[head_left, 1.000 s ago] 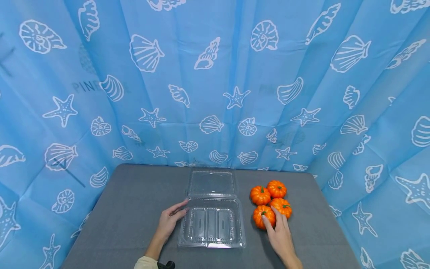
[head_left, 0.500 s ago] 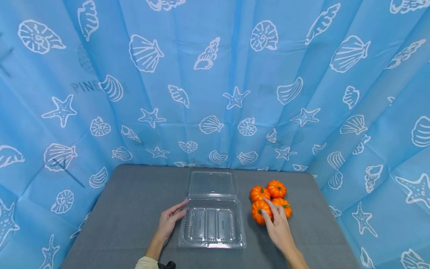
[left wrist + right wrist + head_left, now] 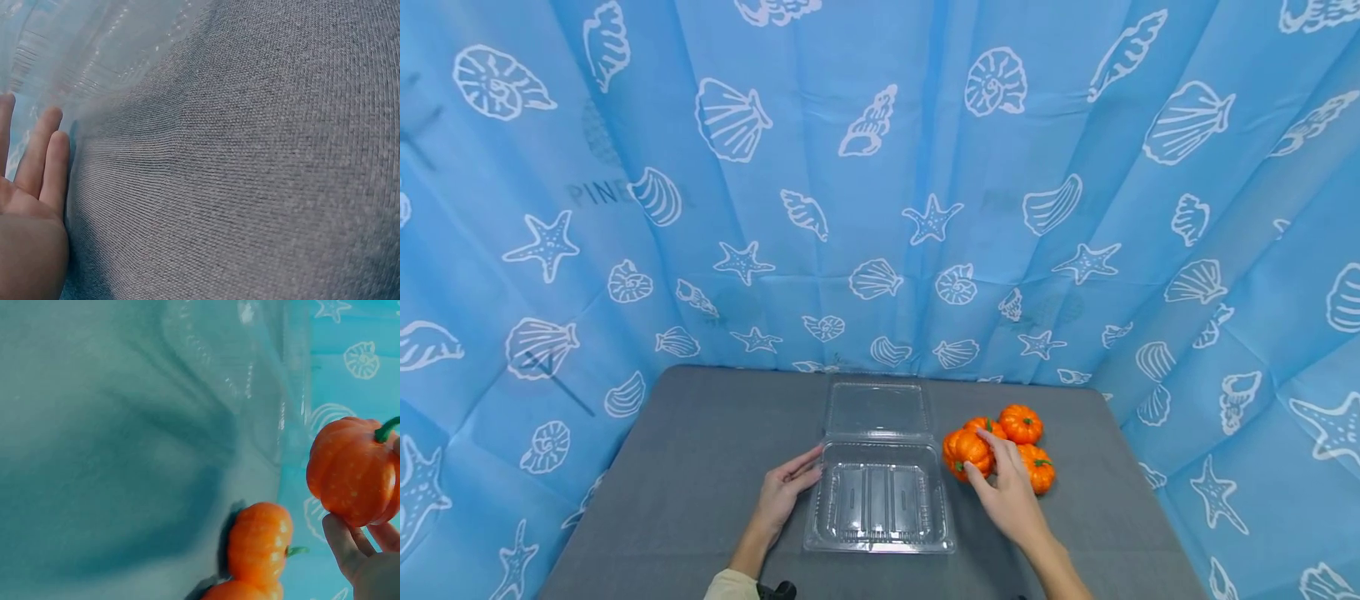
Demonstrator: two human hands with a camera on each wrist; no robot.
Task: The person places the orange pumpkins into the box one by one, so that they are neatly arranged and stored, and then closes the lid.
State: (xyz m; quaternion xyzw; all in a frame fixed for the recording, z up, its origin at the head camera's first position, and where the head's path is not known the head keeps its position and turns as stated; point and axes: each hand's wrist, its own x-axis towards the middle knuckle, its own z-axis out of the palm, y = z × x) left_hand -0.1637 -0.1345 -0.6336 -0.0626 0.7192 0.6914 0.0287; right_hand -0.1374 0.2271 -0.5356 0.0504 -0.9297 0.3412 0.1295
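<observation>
My right hand (image 3: 1013,500) grips a small orange pumpkin (image 3: 965,454) with a green stem, between thumb and fingers, just right of a clear plastic clamshell container (image 3: 880,547). In the right wrist view this pumpkin (image 3: 350,472) is up off the table, fingertips under its side. The container lies open, its lid (image 3: 877,410) folded back toward the curtain. At the container's left edge rests my left hand (image 3: 779,493); in the left wrist view its fingers (image 3: 55,165) are fairly straight beside the clear plastic.
Three more orange pumpkins sit on the grey table (image 3: 715,450): one at the back (image 3: 1020,424), a second pumpkin (image 3: 1037,471) right of my right hand, and a third pumpkin (image 3: 983,426) partly hidden behind the held one. A blue shell-print curtain (image 3: 880,208) surrounds the table.
My right hand has closed on the nearest pumpkin, lifted it from the group and moved it left toward the container. The left hand stays at the container's edge.
</observation>
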